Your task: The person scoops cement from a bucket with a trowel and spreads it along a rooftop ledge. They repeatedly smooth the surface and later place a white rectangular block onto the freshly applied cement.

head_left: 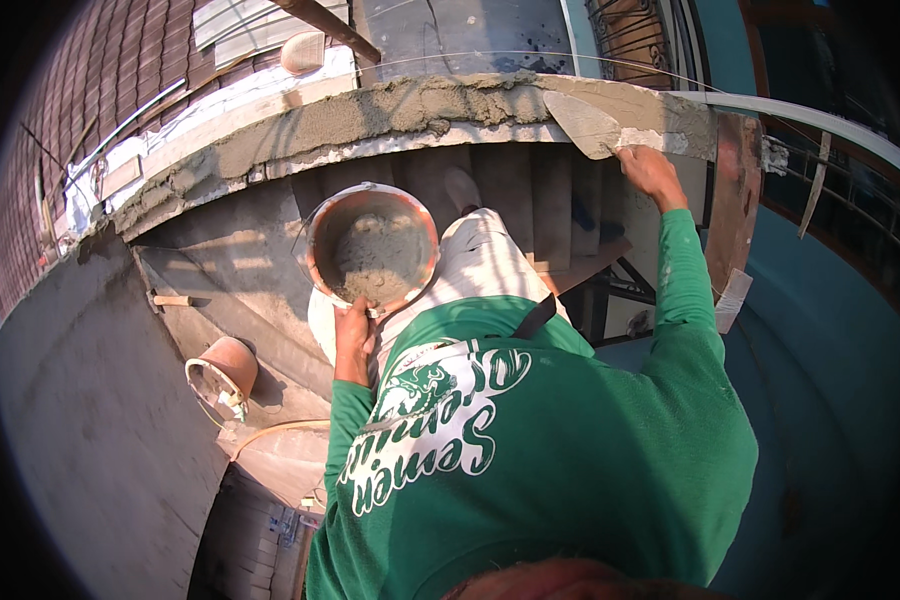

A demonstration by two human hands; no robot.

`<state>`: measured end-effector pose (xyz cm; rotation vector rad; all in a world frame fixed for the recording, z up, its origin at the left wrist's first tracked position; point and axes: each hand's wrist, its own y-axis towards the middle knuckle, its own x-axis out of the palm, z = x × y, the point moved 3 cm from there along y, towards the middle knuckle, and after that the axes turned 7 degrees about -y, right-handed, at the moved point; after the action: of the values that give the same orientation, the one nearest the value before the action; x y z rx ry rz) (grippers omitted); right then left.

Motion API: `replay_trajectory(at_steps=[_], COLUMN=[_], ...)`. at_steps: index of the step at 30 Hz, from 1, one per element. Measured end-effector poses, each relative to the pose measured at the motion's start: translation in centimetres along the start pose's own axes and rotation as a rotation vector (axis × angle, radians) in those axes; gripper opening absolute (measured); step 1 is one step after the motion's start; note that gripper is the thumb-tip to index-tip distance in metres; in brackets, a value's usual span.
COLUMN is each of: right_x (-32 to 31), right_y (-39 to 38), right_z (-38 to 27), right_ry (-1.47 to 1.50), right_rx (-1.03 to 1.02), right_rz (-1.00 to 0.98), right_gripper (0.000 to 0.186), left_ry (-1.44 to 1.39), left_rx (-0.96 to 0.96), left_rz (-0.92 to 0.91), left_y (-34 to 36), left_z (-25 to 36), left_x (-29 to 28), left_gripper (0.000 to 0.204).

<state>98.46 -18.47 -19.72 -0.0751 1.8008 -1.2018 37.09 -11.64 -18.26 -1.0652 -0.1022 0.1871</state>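
Observation:
My left hand [353, 330] is closed on the near rim of an orange bucket [425, 215], which I hold in front of my legs. Grey wet mortar [370, 255] covers the bucket's inside and lies in its bottom. My right hand [653, 178] reaches out to the far right, closed around the handle of a pointed trowel [582, 125]. The trowel's broad, mortar-coated blade lies over the top of a long low wall [370, 108]. Rough mortar is spread along that wall top; I cannot tell whether the blade touches it.
Stair steps [545, 205] run below the wall, under my feet. At the left, a second bucket [228, 368] lies tilted near a wooden-handled tool [173, 300]. A plastered wall [90, 400] rises at far left. A wooden post [732, 190] stands at the wall's right end.

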Motion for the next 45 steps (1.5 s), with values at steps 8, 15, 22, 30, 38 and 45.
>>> replay_trajectory(at_steps=[8,15,22,30,38,45], right_x=[8.8,10.7,7.1,4.4,3.1,-2.9], right_y=[4.3,4.1,2.2,1.8,2.5,-0.6], right_z=[-12.8,-22.5,-16.1,-8.4,-2.6,-1.6], right_ry=[0.698,0.215,0.048,-0.013,-0.050,-0.195], right_rx=[-0.070,-0.422,-0.252,-0.075,-0.040,0.063], right_rz=[-0.142,0.326,0.339,0.213,0.190,0.475], right_gripper=[0.052,0.053,0.049,0.056,0.060,0.045], left_ry=[-0.100,-0.140,-0.123,-0.029,0.086,0.099], left_rx=[0.041,-0.019,0.040,0.002,-0.010,0.018], left_rz=[-0.045,-0.019,0.025,0.016,0.008,0.008], left_y=[0.3,0.1,-1.2,0.9,0.5,-0.2], left_z=[-0.3,-1.2,-1.5,-1.9,0.1,0.4], left_x=[0.9,0.7,0.5,-1.9,-0.5,0.0], left_gripper=[0.042,0.052,0.021,0.026,0.027,0.033])
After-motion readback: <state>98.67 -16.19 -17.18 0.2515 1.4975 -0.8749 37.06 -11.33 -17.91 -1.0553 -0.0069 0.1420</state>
